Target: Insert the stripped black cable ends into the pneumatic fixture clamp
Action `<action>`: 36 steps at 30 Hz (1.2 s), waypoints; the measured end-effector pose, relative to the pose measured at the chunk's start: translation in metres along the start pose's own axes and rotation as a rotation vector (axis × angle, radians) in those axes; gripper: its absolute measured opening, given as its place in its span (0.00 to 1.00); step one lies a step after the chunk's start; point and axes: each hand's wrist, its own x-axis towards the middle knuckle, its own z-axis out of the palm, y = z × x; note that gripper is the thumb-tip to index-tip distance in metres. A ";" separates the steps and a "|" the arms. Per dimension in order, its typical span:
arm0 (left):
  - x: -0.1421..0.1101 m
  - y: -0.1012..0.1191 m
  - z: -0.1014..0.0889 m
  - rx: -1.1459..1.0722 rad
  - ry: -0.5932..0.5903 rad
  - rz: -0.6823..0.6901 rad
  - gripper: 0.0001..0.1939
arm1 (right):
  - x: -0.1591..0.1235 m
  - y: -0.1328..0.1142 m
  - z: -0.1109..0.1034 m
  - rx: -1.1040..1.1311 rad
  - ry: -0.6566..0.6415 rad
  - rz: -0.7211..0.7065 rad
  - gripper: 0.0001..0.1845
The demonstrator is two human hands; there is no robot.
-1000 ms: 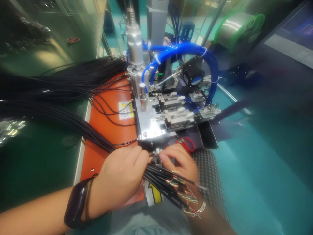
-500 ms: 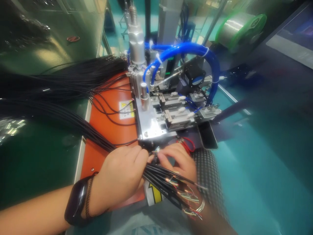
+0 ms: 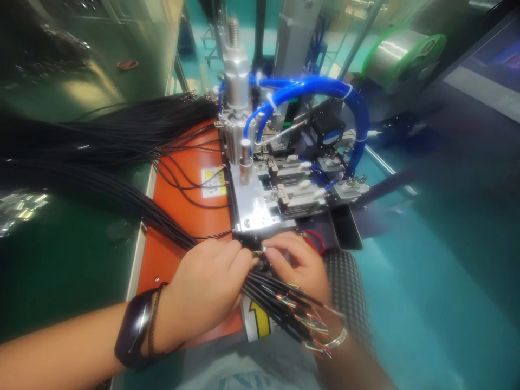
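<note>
My left hand is closed around a bundle of thin black cables whose stripped, coloured wire ends fan out to the lower right. My right hand pinches a small metal connector at a cable tip, right in front of the machine's front edge. Both hands meet fingertip to fingertip there. The silver fixture plate with its clamps sits just beyond the fingers. A dark band sits on my left wrist.
Many more black cables sweep across the green bench from the left over the orange machine cover. Blue air hoses arch over a silver cylinder. A green-rimmed wire spool stands at the back right.
The view has shifted slightly; both hands have edged forward towards the fixture's front edge, still holding the cables and connector.
</note>
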 end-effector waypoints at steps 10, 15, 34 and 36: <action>-0.001 0.002 0.005 -0.022 0.016 0.034 0.07 | -0.002 0.003 0.004 0.109 -0.040 0.167 0.04; -0.007 0.000 0.005 -0.079 -0.091 0.052 0.20 | -0.003 0.009 0.000 0.070 -0.041 0.261 0.07; 0.003 -0.007 0.005 -0.015 -0.077 0.147 0.17 | -0.001 0.018 -0.010 0.212 -0.185 0.544 0.06; 0.005 -0.007 0.005 -0.006 -0.064 0.155 0.17 | 0.000 0.021 -0.009 0.229 -0.180 0.536 0.06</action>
